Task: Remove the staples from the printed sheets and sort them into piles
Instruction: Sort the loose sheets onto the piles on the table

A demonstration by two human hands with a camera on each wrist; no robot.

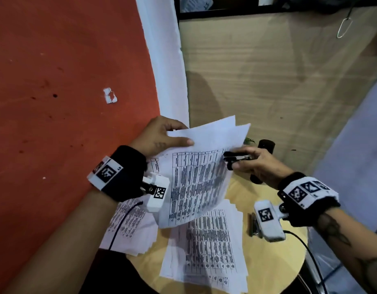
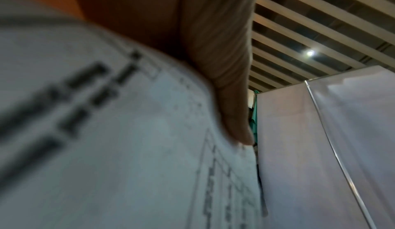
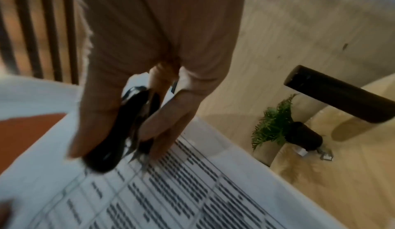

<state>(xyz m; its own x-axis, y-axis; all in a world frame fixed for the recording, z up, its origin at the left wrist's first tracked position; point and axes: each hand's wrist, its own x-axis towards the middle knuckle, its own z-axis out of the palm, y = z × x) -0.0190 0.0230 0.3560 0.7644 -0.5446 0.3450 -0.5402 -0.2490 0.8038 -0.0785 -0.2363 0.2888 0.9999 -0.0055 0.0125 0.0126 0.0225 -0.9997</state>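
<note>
Right now your left hand (image 1: 160, 136) pinches the top corner of the stapled printed sheets (image 1: 196, 183), thumb laid flat across the front page and the other fingers tucked behind; the bundle hangs in the air above the round wooden table (image 1: 274, 262), its upper pages fanned apart at the top edge; the left wrist view shows that thumb (image 2: 224, 80) pressed onto the printed table grid, blurred and very close. Your right hand (image 1: 257, 164) grips a black staple remover (image 1: 236, 158), fingers curled round its body; its metal tip sits right at the sheet's upper right corner; the right wrist view shows the remover (image 3: 126, 131) between thumb and fingers, touching the paper, though whether it has a staple in its teeth you can't tell from here. Below, one pile of printed sheets (image 1: 206, 249) lies in the middle of the table, loosely squared; a second pile (image 1: 130, 230) lies to its left, partly hanging over the table edge, under your left wrist. A silver stapler (image 1: 254, 224) rests on the table beside your right wrist camera; a black cylinder (image 1: 267, 146) stands at the far edge of the table, a small green plant in a dark pot (image 3: 284, 127) just beside it.
</note>
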